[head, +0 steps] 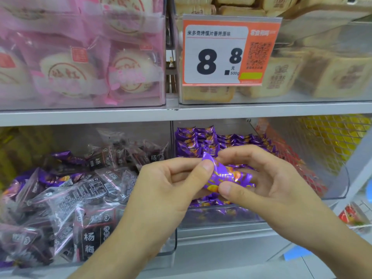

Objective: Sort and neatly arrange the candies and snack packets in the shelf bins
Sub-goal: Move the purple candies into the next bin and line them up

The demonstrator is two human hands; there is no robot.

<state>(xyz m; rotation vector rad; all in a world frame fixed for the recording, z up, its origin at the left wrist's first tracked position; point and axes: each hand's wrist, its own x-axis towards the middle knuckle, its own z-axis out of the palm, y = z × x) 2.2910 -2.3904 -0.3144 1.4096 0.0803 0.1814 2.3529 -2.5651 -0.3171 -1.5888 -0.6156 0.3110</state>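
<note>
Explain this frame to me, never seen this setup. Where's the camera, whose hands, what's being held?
No robot here: a person wears one wide-angle camera on the head, looking forward and down. The left hand and right hand together pinch one purple candy packet, over the clear bin of matching purple candies. The bin to the left holds dark plum packets with a few purple strays mixed in. Above the shelf: pink-wrapped pastries, beige biscuit packs and a price tag reading 8.8.

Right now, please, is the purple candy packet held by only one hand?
No, both the left hand and the right hand pinch the purple candy packet.
</note>
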